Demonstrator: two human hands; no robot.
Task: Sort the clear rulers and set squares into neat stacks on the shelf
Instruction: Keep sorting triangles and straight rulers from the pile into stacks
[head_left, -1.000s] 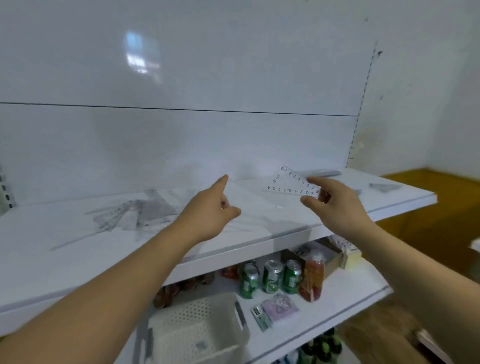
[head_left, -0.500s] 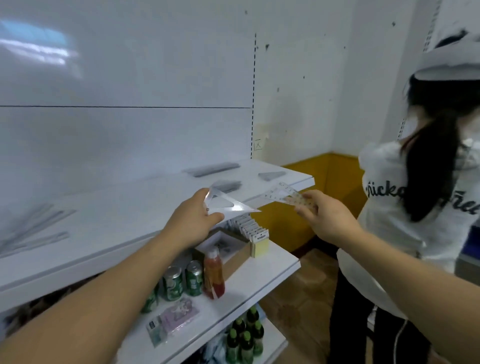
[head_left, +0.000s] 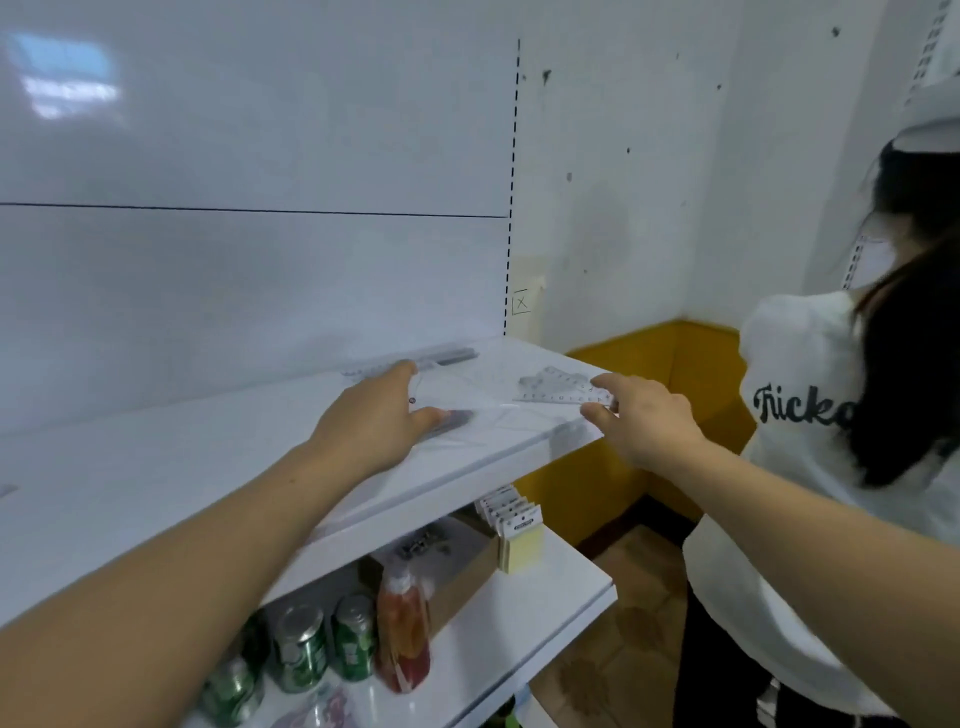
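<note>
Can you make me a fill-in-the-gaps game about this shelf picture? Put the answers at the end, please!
1. The cans on the lower shelf are ____.
2. The T-shirt with black letters on it is ____.
3. The low wall in the corner is painted ____.
4. The clear set square is pinched by the fingers of the ____ hand.

Missing words: green, white, yellow, right.

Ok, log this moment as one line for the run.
left hand: on clear set square, grip unclear | right hand: pinching marked set square | shelf: both pieces at right end | stage: placing
</note>
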